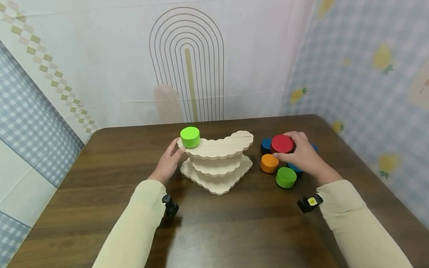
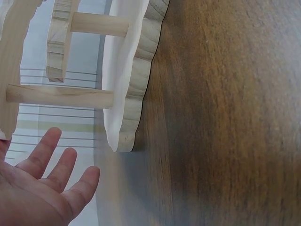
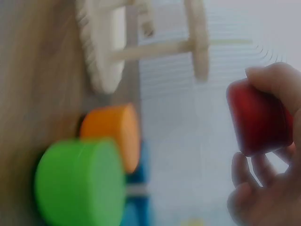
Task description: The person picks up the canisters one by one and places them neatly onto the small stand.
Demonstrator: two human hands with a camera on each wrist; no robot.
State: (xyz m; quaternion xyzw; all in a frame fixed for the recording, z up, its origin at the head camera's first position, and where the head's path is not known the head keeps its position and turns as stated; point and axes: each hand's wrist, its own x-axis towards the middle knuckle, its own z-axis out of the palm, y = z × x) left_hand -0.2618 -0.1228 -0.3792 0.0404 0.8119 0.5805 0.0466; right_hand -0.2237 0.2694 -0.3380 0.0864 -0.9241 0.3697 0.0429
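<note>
A pale wooden tiered stand [image 1: 217, 148] with scalloped, cloud-like edges stands on the table, its tiers joined by round posts. On the left end of its top tier sits a light green cylinder block [image 1: 190, 137]. My left hand [image 1: 168, 160] pinches that same end between thumb and index finger; in the left wrist view the other fingers [image 2: 87, 186] spread loosely below the tier. To the right of the stand, my right hand [image 1: 304, 155] grips a red cylinder block [image 1: 282, 144] by its sides. The right wrist view shows the red block [image 3: 258, 117] raised above the other blocks.
Below and around the right hand lie an orange block [image 1: 269, 163], a green block [image 1: 286, 178] and several blue blocks [image 1: 266, 146], partly hidden. They stand on a dark brown wooden table [image 1: 234, 234]. Patterned cloth [image 1: 261, 54] hangs behind the table and along both sides.
</note>
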